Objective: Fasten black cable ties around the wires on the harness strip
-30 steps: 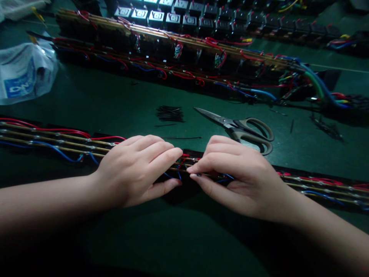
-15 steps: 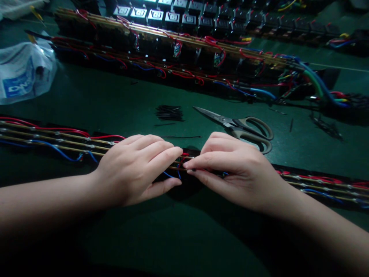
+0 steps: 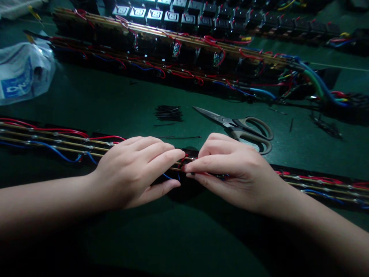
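In the head view, the wired strip [image 3: 69,142] lies on the green worktop [image 3: 115,100], beneath and between the two hands; its long axis runs from the worktop's left side to its right, slanting towards the near edge as it goes right; the left hand [image 3: 138,169] arches palm down across it, fingers together on the far side, thumb spread apart on the near side, so the hand is partly open over the strip, though whether the palm presses on it is hidden; the right hand [image 3: 239,169] comes in from the right, thumb and forefinger nearly closed at the short stretch showing between the hands; its fingertips are nearer that stretch's rods than the left thumb is, but whether they grip something small cannot be told; beyond the strip, towards the worktop's far edge, lie a bundle of thin black pieces [image 3: 168,113] and scissors [image 3: 230,123], blades pointing left, handles just behind the right hand; farther off, a second wired assembly [image 3: 178,36] runs roughly alongside.
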A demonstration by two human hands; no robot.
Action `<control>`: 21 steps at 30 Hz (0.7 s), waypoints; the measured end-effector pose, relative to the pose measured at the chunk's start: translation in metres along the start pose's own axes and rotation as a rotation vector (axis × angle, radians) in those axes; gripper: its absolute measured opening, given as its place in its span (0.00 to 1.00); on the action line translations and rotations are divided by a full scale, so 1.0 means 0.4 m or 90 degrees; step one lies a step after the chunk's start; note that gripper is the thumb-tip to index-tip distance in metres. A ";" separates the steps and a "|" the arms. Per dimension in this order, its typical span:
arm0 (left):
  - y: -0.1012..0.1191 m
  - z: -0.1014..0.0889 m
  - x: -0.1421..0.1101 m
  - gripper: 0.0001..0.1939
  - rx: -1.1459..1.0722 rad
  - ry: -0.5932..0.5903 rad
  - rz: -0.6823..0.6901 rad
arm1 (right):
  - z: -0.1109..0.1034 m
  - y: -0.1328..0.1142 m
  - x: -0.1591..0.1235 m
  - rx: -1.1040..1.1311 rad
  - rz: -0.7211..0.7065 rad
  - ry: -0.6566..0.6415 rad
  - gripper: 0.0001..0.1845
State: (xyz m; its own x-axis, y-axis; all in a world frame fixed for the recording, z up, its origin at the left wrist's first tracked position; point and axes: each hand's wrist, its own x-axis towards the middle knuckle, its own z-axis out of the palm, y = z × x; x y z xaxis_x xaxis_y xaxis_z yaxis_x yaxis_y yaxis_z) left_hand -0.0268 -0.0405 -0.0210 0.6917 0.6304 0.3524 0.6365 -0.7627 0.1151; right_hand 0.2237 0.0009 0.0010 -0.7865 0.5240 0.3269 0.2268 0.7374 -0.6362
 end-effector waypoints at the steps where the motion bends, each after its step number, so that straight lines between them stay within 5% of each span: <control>1: 0.000 0.000 0.000 0.20 0.000 0.000 0.001 | -0.001 -0.001 0.000 -0.001 0.001 -0.002 0.10; 21: 0.004 -0.002 -0.006 0.22 -0.044 0.027 0.002 | -0.001 -0.004 0.001 -0.014 0.034 0.006 0.08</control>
State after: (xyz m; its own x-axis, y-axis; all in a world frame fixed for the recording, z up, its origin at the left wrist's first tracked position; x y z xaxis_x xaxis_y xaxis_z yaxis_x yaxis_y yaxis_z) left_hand -0.0279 -0.0432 -0.0208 0.6779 0.6225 0.3912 0.6079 -0.7738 0.1779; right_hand 0.2233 0.0000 0.0022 -0.7679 0.5661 0.2998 0.2807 0.7180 -0.6369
